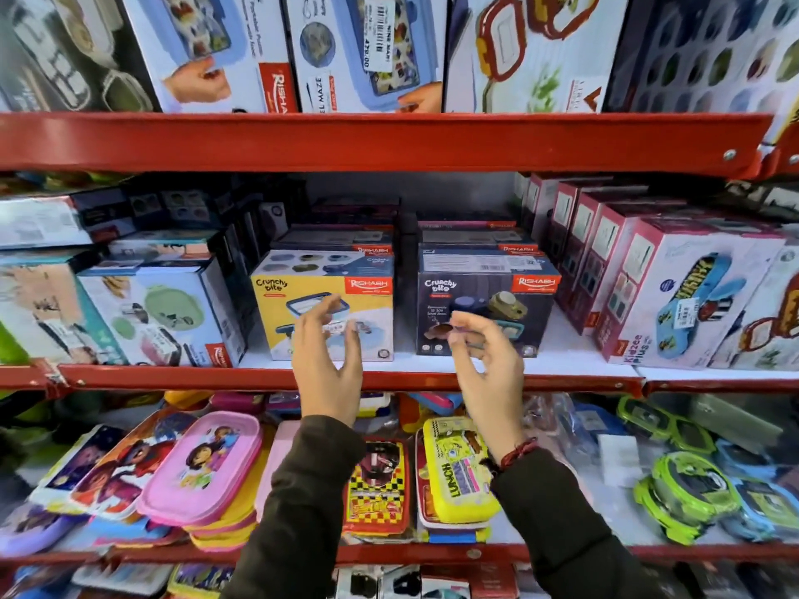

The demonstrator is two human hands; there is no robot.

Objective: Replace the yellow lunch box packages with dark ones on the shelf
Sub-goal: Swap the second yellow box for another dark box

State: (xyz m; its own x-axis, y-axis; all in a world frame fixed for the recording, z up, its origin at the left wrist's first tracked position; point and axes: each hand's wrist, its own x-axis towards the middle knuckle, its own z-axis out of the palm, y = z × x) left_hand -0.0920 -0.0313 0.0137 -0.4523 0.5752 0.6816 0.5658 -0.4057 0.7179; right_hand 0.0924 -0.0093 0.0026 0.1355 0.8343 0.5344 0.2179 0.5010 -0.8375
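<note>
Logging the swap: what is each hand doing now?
Left hand: open, empty, raised before the yellow Crunchy Bite box.
Right hand: open, empty, fingers curled, before the dark Crunchy Bite box.

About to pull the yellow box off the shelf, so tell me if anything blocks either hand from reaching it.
Nothing visible does. The yellow box stands at the shelf's front edge with open space before it; the left hand is raised right before it, the right hand before the dark box beside it.
</note>
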